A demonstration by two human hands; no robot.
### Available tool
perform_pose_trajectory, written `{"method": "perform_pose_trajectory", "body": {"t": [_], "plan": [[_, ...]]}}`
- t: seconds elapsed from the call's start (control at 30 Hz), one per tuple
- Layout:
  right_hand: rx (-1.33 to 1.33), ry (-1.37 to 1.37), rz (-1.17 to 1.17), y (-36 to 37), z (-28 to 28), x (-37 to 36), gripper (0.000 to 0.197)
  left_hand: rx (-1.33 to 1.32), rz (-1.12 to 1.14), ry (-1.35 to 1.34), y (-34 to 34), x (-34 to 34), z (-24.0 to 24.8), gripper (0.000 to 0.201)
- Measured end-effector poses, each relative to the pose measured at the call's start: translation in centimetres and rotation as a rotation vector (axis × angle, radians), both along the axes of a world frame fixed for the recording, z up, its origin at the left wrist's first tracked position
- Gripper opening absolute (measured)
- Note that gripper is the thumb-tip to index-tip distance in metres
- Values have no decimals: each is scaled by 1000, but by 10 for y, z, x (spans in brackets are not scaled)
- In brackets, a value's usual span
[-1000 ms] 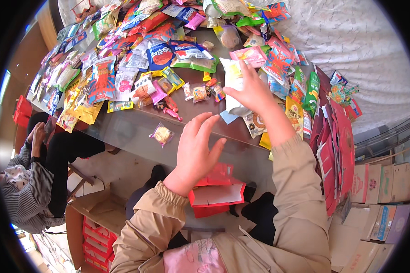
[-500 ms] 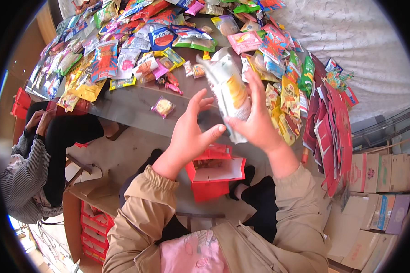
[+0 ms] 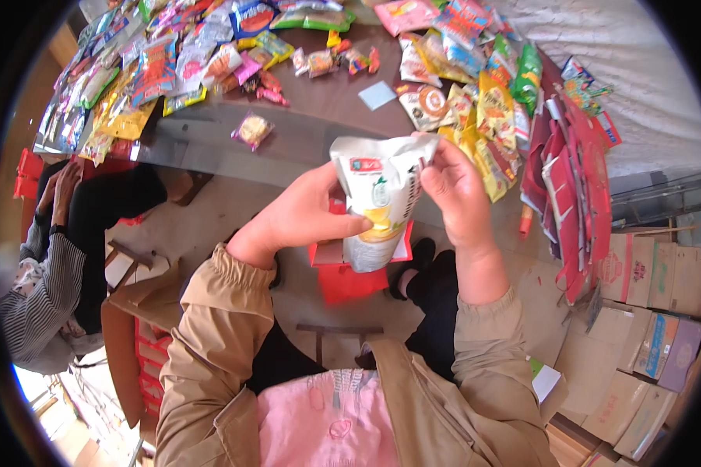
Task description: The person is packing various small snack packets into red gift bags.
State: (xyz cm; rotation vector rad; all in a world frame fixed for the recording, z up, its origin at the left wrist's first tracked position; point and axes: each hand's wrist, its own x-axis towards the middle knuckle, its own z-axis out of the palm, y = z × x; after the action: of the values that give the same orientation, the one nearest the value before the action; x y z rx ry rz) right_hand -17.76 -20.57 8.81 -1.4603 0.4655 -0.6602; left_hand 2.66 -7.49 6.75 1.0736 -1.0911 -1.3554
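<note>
A white and silver snack pouch with a yellow picture on its front is held up in front of me between both hands. My left hand grips its left side, the thumb lying across the front and the other fingers hidden behind. At the upper right edge, my right hand pinches the pouch between thumb and fingers. Below the pouch, and partly hidden by it, is an opened red box with a white inside.
Piled snack packets cover the far part of the dark table. A small wrapped cookie lies near its front edge. Dark red bags hang at the right, above cardboard boxes. Another person sits at the left.
The pouch has come lower and turned its printed front towards me. My left hand, open and apart from it before, now grips its left side. The right hand's hold has shifted to the upper edge.
</note>
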Motion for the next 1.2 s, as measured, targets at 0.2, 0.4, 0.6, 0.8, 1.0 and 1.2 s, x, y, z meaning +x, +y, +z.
{"method": "perform_pose_trajectory", "body": {"t": [0.2, 0.4, 0.6, 0.8, 1.0, 1.2], "plan": [[88, -80, -30, 0, -4, -17, 35, -63, -57, -65, -3, 0, -3, 64], [47, -134, -12, 19, -15, -37, 28, 140, -2, -558, 14, 11, 12, 22], [-55, -66, 18, 46, -36, -52, 26, 30, -115, -1241, 41, 12, -23, 27], [-176, 118, 91, 62, -65, -47, 18, 145, -182, -1318, 36, 9, -47, 27], [-96, 209, 184, 61, -86, -40, 18, 184, -148, -1254, 34, 11, -47, 24], [-572, 639, 318, 49, -76, -39, 23, 182, -154, -1241, 36, 17, -52, 24]]}}
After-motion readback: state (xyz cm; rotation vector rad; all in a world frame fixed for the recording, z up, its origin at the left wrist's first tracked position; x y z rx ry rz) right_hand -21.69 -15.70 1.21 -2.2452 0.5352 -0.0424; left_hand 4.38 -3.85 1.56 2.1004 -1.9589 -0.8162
